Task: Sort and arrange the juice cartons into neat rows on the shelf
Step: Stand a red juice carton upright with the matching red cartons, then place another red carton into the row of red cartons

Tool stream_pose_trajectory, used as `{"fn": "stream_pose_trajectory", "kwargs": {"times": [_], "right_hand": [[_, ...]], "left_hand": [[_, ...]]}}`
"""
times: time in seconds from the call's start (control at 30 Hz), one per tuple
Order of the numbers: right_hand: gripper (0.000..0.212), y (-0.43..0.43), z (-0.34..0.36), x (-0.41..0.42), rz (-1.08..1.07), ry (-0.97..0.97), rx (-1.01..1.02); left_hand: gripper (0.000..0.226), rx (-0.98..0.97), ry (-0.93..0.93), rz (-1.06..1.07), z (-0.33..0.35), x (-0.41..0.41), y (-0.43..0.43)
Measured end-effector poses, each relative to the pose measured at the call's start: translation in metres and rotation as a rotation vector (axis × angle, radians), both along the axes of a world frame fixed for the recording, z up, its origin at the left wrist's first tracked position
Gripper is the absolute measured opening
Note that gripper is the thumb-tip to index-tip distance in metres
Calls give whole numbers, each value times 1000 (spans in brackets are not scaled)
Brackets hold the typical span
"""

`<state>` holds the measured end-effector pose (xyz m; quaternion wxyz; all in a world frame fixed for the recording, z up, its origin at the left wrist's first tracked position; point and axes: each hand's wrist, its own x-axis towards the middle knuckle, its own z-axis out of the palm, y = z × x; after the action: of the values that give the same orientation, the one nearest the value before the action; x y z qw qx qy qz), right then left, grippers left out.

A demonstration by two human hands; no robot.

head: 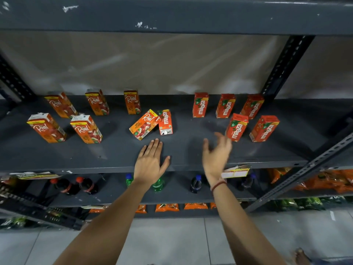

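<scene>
Several orange Real cartons stand on the left of the dark shelf (114, 155), in a back row (97, 102) and a front pair (86, 129). Several red Maaza cartons stand on the right, the nearest one (236, 127) just past my right hand. In the middle a Real apple carton (144, 124) lies tilted against a single Maaza carton (165, 122). My left hand (150, 162) rests flat on the shelf, fingers apart, just in front of that pair. My right hand (216, 156) hovers open above the shelf, holding nothing.
A slotted metal upright (286, 64) stands at the back right, and another post (305, 169) slants across the front right. The shelf below holds soft drink bottles (195, 183) and orange snack packets (324, 180). A price tag (236, 172) hangs on the shelf edge.
</scene>
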<state>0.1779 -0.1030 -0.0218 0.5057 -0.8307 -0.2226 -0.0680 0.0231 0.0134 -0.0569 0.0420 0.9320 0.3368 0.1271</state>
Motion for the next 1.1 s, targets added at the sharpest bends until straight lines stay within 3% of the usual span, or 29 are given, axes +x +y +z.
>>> {"fn": "stream_pose_trajectory", "kwargs": {"times": [0.1,0.17,0.4,0.53,0.67,0.87,1.0,1.1], "right_hand": [[41,45,13,-23,329,134,-111],[40,76,23,-29,424,235,-164],[49,149,24,-24,389,400,-502],[60,163,26,-14,384,468,-571],[81,160,31,-6,431,678,-436],[69,145,24,6,476,1017,-91],[51,126,9,3,303,895,-32],[30,106,5,-2,308,812,53]], "left_hand": [[68,1,-11,6,-2,0,1],[67,1,-18,6,-3,0,1],[63,-7,-54,-4,-4,0,2],[62,-37,-54,-14,-5,0,3],[62,-43,-47,-16,-5,1,3],[62,-13,-46,-11,-4,1,3],[62,0,-50,-10,-4,1,2],[65,1,-49,-9,-4,1,2]]}}
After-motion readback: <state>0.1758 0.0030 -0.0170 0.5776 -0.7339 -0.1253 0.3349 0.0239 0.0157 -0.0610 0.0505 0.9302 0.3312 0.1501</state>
